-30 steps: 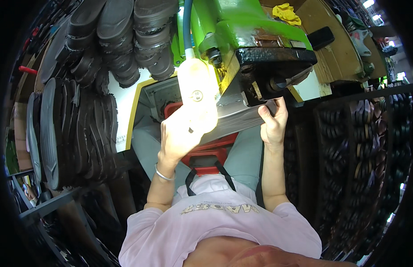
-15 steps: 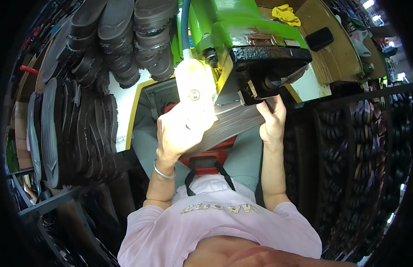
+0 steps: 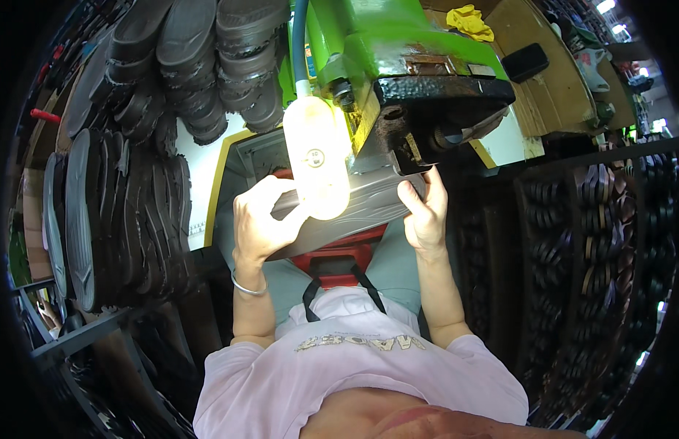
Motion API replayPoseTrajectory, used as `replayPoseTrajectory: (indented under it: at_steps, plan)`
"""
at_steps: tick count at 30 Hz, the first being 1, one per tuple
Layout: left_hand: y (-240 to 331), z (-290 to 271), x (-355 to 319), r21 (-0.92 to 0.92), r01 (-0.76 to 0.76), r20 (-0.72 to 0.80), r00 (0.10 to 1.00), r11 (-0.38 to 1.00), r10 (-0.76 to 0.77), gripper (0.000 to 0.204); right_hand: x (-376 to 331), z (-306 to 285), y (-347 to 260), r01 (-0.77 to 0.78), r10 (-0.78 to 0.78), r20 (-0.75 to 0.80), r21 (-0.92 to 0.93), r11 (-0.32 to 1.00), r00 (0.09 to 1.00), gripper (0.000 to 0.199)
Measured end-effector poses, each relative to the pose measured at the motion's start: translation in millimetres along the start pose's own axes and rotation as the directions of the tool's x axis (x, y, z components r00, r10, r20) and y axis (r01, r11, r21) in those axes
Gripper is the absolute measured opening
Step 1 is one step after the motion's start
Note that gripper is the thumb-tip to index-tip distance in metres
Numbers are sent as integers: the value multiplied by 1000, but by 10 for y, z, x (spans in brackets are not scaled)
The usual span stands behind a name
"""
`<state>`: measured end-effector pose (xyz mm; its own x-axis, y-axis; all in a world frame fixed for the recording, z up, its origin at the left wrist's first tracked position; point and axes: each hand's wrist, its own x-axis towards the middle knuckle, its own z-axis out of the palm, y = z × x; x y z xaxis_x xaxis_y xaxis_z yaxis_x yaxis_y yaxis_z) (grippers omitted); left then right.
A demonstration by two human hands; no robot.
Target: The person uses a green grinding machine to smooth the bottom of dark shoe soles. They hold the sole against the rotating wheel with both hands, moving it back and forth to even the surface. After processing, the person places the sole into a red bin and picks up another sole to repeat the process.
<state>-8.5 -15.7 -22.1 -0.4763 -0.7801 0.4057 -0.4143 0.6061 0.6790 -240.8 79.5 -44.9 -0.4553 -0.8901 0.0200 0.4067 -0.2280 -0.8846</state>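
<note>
I hold a grey ribbed shoe sole (image 3: 368, 208) with both hands under the black head (image 3: 434, 110) of a green machine (image 3: 383, 36). My left hand (image 3: 259, 223) grips the sole's left end, fingers curled over its top edge. My right hand (image 3: 425, 212) grips the right end, just below the black head. A bright glowing lamp (image 3: 315, 161) hangs in front of the sole and hides its middle.
Stacks of dark shoe soles (image 3: 186, 66) fill the upper left and a rack (image 3: 98, 219) at the left. More soles sit on dark shelves (image 3: 581, 241) at the right. A red stand (image 3: 336, 256) is below the sole. A yellow cloth (image 3: 471, 18) lies behind the machine.
Both hands have shifted slightly with the sole under the machine head; the sole's right end sits a little further under the black head.
</note>
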Motion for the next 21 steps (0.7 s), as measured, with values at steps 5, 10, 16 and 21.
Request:
replayPoseTrajectory:
  at_steps: [5, 10, 16, 21]
  plan:
    - [-23, -15, -70, -74, 9, -61, 998, 997, -14, 22, -50, 40, 64, -32, 32, 18, -15, 999, 999, 37]
    - [122, 132, -24, -17, -33, -45, 998, 999, 33, 25, -3, -133, 6, 58, -58, -13, 28, 998, 998, 40]
    - [228, 304, 173, 13, -236, -167, 958, 972, 235, 32, 227, -314, -170, 101, -104, -23, -99, 990, 994, 38]
    - [186, 214, 183, 5, -144, -53, 988, 990, 144, 14, 225, -282, -173, 195, -198, 19, -280, 940, 980, 35]
